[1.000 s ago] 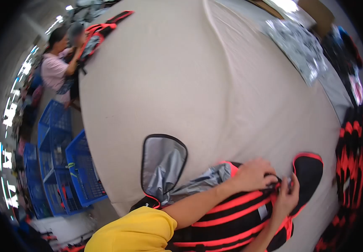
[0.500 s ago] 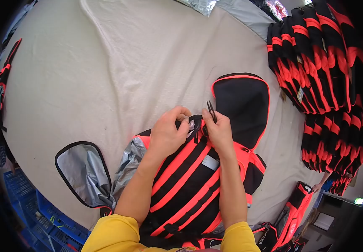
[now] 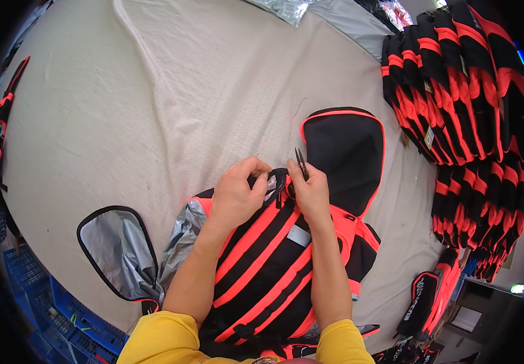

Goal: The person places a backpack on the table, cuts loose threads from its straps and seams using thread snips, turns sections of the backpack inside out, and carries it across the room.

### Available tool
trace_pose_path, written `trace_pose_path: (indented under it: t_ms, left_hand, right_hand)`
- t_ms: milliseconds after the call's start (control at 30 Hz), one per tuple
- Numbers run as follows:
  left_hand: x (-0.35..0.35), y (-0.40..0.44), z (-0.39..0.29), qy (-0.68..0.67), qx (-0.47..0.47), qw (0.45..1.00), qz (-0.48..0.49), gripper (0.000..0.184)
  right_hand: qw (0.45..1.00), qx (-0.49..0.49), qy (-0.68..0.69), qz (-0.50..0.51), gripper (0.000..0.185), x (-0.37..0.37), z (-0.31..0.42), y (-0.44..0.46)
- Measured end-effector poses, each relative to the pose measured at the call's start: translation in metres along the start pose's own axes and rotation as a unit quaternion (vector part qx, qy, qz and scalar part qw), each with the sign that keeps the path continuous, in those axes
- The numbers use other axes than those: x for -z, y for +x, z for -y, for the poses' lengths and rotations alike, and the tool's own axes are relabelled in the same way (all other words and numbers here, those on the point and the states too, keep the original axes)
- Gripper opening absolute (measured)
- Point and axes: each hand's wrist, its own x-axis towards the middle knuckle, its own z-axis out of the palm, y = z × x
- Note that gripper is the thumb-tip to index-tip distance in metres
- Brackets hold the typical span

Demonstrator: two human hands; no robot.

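One soft, light-looking bag [image 3: 259, 265] is lying by the tabletop's [image 3: 231, 91] near edge, left hand [image 3: 237, 193] pinching its rim [image 3: 279, 173] (good hold), right hand [image 3: 311, 193] gripping snips [image 3: 300, 159].

Head view. Black-and-coral backpack [image 3: 262, 273] lies on the cloth-covered bench [image 3: 225, 91], lower centre of frame. Left hand [image 3: 240, 191] pinches its black-trimmed top edge; right hand [image 3: 311, 193], just beside, holds dark pointed snips [image 3: 301, 165], tips toward top of frame. Silver-lined flap [image 3: 119, 249] spread at lower left; black flap [image 3: 343, 158] with coral piping laid out right of centre. Similar bags [image 3: 456, 91] stacked upright, upper right. Blue plastic crates [image 3: 71, 315], lower left, beside bench.
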Motion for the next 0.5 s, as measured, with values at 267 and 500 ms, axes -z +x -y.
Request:
trace_pose_path:
  t_ms: [267,500]
  left_hand:
    - [0.002,-0.007,-0.010,0.194,-0.202,0.960,-0.013,0.031]
    - [-0.002,-0.006,-0.001,0.158,-0.186,0.969,-0.038,0.017]
  right_hand:
    - [1.000,0.007,-0.001,-0.001,0.052,0.001,0.001,-0.001]
    - [1.000,0.010,-0.006,-0.009,0.052,0.001,0.000,-0.001]
